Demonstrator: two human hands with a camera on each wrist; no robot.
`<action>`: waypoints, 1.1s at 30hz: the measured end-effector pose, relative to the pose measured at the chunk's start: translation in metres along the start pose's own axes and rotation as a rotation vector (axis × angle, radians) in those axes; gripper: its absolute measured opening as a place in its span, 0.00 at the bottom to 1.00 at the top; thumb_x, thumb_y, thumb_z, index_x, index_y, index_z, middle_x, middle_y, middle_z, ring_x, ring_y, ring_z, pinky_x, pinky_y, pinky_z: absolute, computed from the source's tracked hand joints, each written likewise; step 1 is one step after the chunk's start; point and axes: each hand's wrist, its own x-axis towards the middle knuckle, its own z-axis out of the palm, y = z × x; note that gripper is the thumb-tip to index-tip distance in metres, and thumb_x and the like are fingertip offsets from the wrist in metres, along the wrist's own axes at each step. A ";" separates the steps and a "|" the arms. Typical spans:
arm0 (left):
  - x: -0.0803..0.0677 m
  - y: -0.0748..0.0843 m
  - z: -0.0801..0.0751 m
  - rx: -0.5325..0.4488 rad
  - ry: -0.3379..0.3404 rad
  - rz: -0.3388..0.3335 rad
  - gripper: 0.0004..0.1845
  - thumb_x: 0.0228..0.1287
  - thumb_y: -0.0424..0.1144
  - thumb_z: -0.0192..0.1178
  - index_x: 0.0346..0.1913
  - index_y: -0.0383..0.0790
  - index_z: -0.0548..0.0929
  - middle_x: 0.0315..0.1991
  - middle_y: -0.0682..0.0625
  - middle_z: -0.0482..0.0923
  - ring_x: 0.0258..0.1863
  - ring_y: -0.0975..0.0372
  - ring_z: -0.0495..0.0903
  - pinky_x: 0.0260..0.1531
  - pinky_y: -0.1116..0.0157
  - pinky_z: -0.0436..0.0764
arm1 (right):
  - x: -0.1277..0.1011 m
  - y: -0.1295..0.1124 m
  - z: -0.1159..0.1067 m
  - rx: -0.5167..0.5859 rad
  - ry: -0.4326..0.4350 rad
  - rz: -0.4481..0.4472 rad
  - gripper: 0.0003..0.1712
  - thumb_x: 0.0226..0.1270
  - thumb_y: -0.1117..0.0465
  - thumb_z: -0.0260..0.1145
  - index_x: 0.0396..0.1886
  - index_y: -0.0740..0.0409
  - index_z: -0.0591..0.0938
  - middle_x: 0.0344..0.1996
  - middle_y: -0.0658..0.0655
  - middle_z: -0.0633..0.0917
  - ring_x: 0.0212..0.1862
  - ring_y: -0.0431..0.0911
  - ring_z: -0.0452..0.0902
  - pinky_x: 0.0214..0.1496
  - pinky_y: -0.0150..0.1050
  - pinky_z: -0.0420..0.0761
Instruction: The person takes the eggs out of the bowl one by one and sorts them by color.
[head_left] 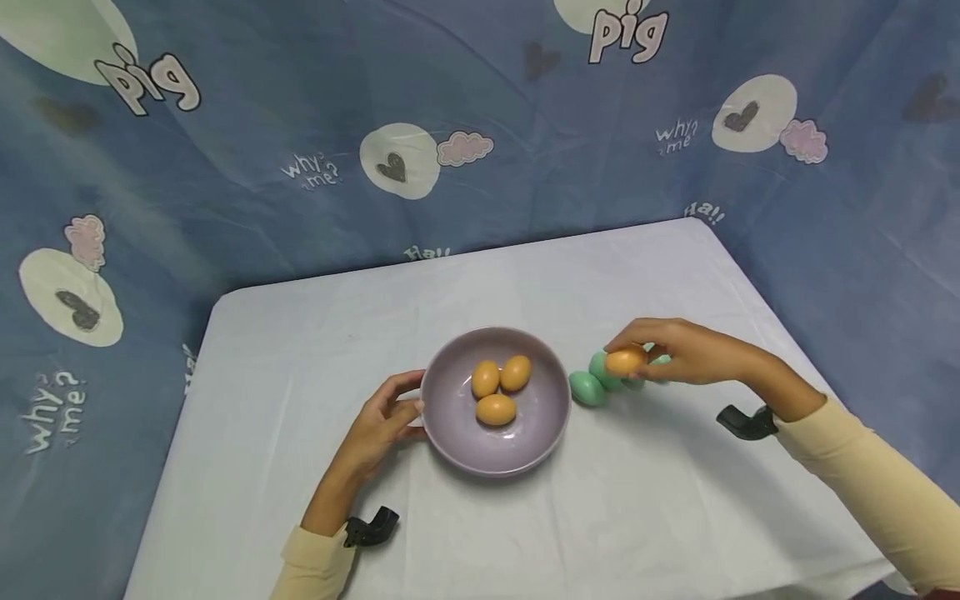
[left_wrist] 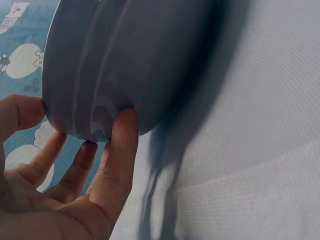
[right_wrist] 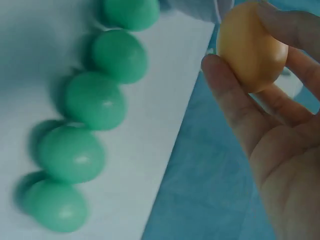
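Observation:
A purple-grey bowl [head_left: 496, 458] stands on the white-covered table, with orange eggs [head_left: 496, 409], three in all, inside it. My left hand [head_left: 384, 421] holds the bowl at its left side; in the left wrist view its fingertips [left_wrist: 124, 125] meet the outer wall and the rim. Right of the bowl, my right hand [head_left: 686, 352] pinches another orange egg [right_wrist: 250, 47] between thumb and fingers, above a row of green eggs [head_left: 587, 388]. Part of that row is hidden under the hand in the head view, while several green eggs [right_wrist: 95, 100] show in the right wrist view.
White cloth [head_left: 322, 333] covers the table. Behind it and at both sides hangs a blue printed curtain [head_left: 525, 192]. Each wrist carries a black camera mount [head_left: 372, 527] over a cream sleeve [head_left: 855, 475].

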 end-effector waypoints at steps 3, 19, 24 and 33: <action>0.000 0.000 0.000 0.010 0.001 -0.005 0.28 0.72 0.31 0.57 0.72 0.33 0.62 0.72 0.37 0.60 0.56 0.64 0.81 0.43 0.58 0.88 | -0.021 0.005 0.009 0.008 0.054 0.025 0.21 0.65 0.62 0.72 0.58 0.51 0.82 0.51 0.47 0.84 0.50 0.37 0.79 0.47 0.35 0.87; 0.003 -0.001 0.000 0.009 -0.003 0.001 0.29 0.73 0.31 0.57 0.72 0.32 0.61 0.71 0.39 0.61 0.55 0.65 0.81 0.45 0.58 0.88 | -0.064 0.020 0.085 -0.035 0.247 0.177 0.23 0.58 0.69 0.74 0.55 0.61 0.82 0.49 0.56 0.85 0.47 0.32 0.76 0.40 0.33 0.85; 0.004 -0.001 0.000 0.012 0.002 0.008 0.29 0.73 0.31 0.56 0.72 0.32 0.62 0.71 0.40 0.61 0.55 0.64 0.81 0.45 0.58 0.88 | -0.065 0.022 0.100 -0.034 0.291 0.183 0.23 0.57 0.70 0.74 0.54 0.62 0.82 0.48 0.57 0.85 0.47 0.33 0.77 0.40 0.33 0.84; 0.004 -0.002 0.000 0.012 -0.002 0.008 0.29 0.73 0.31 0.56 0.72 0.32 0.61 0.71 0.39 0.61 0.55 0.64 0.81 0.45 0.58 0.88 | -0.069 0.021 0.115 -0.007 0.258 0.213 0.23 0.59 0.66 0.75 0.56 0.59 0.81 0.47 0.53 0.84 0.45 0.36 0.78 0.39 0.31 0.85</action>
